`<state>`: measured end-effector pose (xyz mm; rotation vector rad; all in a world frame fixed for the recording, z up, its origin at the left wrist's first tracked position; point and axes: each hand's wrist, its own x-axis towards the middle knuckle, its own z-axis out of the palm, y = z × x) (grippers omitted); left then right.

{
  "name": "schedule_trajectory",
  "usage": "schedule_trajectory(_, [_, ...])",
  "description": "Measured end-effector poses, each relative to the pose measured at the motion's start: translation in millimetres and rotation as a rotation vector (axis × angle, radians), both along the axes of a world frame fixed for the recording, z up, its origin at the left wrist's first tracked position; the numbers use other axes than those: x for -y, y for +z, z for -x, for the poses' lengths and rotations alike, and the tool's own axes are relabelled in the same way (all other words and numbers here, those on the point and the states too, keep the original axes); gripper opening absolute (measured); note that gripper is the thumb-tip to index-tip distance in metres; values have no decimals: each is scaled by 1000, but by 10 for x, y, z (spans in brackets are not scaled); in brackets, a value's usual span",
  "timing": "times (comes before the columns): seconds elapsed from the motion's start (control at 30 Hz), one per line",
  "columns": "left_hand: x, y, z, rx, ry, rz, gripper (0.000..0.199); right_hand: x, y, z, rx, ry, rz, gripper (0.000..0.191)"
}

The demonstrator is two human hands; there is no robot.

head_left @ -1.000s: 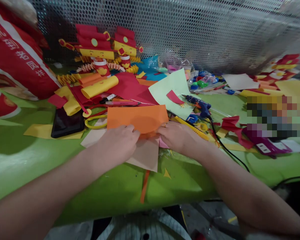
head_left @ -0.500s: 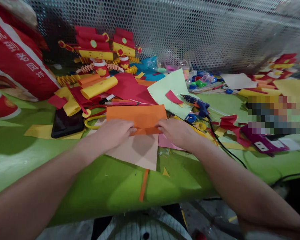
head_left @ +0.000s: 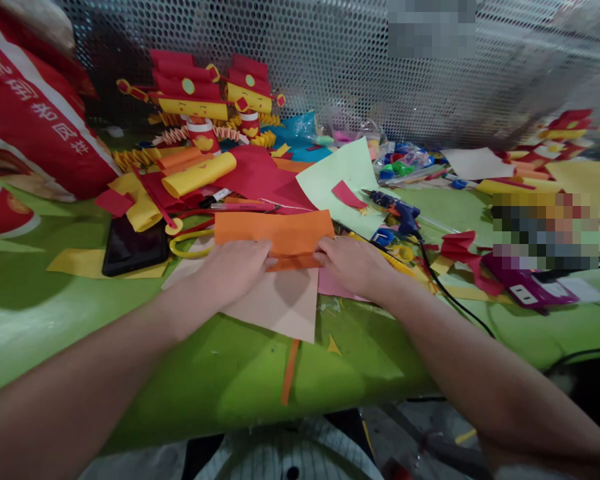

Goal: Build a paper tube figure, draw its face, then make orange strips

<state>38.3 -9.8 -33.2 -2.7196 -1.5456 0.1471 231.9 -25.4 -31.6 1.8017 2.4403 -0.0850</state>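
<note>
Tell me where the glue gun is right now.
In the head view, the glue gun lies right of centre, its tip over the pale green sheet, just beyond the right hand.

The head view looks forward and down over the table (head_left: 45, 320), apparently close.

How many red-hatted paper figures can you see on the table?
3. The first figure stands at the back left; the second figure is just right of it; the third figure, blurrier, is at the far right. Others could be hidden.
</note>
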Motion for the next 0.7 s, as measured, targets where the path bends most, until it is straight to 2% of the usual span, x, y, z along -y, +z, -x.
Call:
schedule_trajectory(0.3, [15, 25, -41, -24, 46, 40, 30, -44, -34, 59, 54, -45, -3, 31])
schedule_trajectory(0.7, [28, 11, -42, -58, 49, 17, 33, -46, -10, 58, 9, -71, 6, 27])
